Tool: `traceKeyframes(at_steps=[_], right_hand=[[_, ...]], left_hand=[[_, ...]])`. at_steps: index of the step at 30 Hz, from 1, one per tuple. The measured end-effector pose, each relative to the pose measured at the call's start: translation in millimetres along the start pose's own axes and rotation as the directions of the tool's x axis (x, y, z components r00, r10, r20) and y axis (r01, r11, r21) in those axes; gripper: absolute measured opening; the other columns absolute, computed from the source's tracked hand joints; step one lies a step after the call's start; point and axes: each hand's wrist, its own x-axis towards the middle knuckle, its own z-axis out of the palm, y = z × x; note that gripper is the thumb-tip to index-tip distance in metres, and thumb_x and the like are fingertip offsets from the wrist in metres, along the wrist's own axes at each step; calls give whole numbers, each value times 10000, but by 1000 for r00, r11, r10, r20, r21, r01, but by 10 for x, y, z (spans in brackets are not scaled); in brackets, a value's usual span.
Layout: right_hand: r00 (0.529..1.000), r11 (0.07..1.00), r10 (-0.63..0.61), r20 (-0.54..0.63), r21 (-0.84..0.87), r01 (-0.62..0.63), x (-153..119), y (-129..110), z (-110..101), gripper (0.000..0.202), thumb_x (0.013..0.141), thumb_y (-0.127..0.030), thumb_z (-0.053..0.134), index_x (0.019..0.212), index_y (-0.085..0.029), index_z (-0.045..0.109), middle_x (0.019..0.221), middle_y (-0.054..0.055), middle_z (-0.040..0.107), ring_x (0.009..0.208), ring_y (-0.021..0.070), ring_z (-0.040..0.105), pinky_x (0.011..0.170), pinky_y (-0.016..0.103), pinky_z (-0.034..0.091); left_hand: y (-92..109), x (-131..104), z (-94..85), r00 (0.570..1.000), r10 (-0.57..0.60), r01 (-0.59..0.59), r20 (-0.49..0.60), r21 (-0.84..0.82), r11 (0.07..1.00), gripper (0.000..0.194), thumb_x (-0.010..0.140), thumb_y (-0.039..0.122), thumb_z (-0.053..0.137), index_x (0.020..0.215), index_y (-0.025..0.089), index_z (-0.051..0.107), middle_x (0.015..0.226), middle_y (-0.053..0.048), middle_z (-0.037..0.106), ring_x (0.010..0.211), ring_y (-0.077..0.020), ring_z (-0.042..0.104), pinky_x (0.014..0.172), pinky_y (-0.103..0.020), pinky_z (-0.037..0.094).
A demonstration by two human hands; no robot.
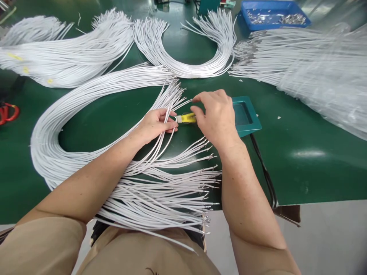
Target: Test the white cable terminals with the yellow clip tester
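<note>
My left hand (162, 124) pinches the ends of a few white wires, its thumb and fingers closed round them. Against its fingertips lies a small white connector piece at the tip of a yellow tool (187, 118). My right hand (215, 114) is curled just to the right, thumb and index fingertip close to one wire's tip above the yellow tool; what it grips is partly hidden. A long looped bundle of white wires (48, 133) runs round my left forearm, with metal-tipped ends fanned out near my body.
More white wire bundles (195, 71) lie at the back. A teal tray (252, 114) sits right of my right hand, a black cable below it. Plastic-covered wires (323, 72) and a blue tray (255, 26) are at the right back; red-handled scissors (10, 113) at far left.
</note>
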Motion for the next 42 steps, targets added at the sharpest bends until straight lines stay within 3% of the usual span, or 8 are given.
traceKeyframes(at_steps=[5,9,16,19,23,26,29,42], right_hand=[[995,985,68,-67,163,-56,5,-119,-67,216,947,-209,453,950,-169,665,909,94,678,932,243,579,861,406,429],[985,921,-155,75,372,117,-44,-250,-23,210,928,-211,502,899,-177,707,890,52,709,862,185,609,824,335,456],[795,900,-406,450,350,261,-146,-529,87,238,901,-198,515,830,-147,737,923,130,701,1001,254,611,845,366,475],[762,941,-316,565,291,175,-188,-565,68,185,867,-206,547,785,-177,711,809,112,698,774,236,637,638,338,471],[604,874,-313,733,471,-119,-187,-459,8,227,819,-223,609,593,-206,612,566,6,644,453,130,561,427,254,408],[730,673,-85,679,579,-460,-105,-313,-13,268,866,-272,571,615,-180,581,537,14,626,380,109,543,374,234,421],[878,529,241,414,702,-477,-11,-209,19,185,830,-328,654,731,-177,614,500,-20,583,373,87,514,375,214,403],[882,270,293,369,853,-447,9,-266,139,295,664,-384,806,780,-146,677,682,-2,649,501,74,506,453,232,448]], left_hand=[[5,0,-97,999,34,-35,-4,-15,999,371,645,133,792,992,135,662,667,7,679,666,-150,701,668,-262,548],[22,-25,-152,996,89,-89,1,-61,994,421,595,192,845,988,145,701,738,5,690,689,-132,668,683,-249,519],[24,-42,-174,999,23,-20,30,-103,995,405,577,333,884,911,153,742,813,-20,699,716,-133,620,741,-268,494],[27,-53,-183,999,33,-29,41,-86,996,377,683,418,816,943,152,759,813,-37,688,714,-128,606,702,-255,477],[30,-63,-173,996,91,-90,22,-56,994,343,663,327,839,946,154,752,811,-22,688,693,-107,611,697,-239,484],[48,-77,-131,989,147,-148,-16,-41,988,399,595,269,873,944,158,716,756,9,676,662,-115,636,714,-262,516],[73,-108,-73,983,184,-184,-12,8,983,363,559,245,879,818,152,643,726,16,665,645,-129,654,696,-275,535],[46,-171,42,946,314,-306,-82,90,948,312,680,275,793,717,186,496,689,40,573,665,-116,611,647,-248,491]])
